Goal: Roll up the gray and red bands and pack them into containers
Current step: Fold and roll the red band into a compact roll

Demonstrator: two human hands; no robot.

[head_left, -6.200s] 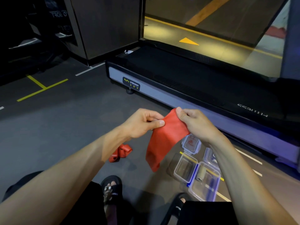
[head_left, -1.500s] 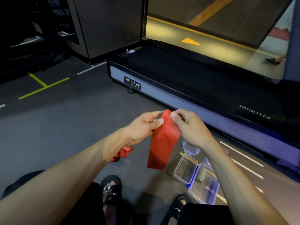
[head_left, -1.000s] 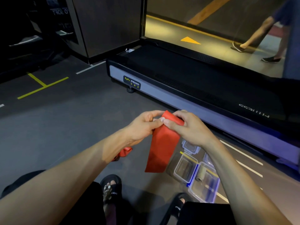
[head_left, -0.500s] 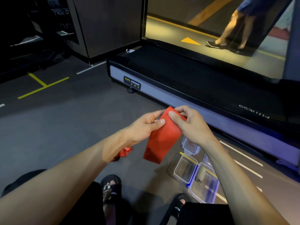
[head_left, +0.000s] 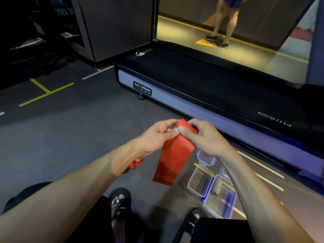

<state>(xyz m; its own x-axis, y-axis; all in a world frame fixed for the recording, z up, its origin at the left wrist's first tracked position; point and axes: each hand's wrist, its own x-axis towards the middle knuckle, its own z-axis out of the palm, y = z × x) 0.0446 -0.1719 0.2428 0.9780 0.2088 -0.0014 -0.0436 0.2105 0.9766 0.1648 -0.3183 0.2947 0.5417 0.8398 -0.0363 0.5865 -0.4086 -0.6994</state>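
Note:
A red band hangs flat from both hands at the centre. My left hand pinches its top edge on the left, and my right hand curls its fingers over the top right, where the band is turned over. A second red band lies crumpled on the floor, partly hidden behind my left forearm. Several clear plastic containers sit on the floor at lower right; one holds a rolled gray band. Two lids lie beyond them.
A treadmill runs across the floor just beyond my hands. My feet in black sandals are at the bottom. A person's legs show at the top behind glass. Yellow floor lines mark the left.
My fingers have kept working the band's top edge over, and the hanging tail has grown shorter than 6 seconds ago. A person has walked into view behind the treadmill.

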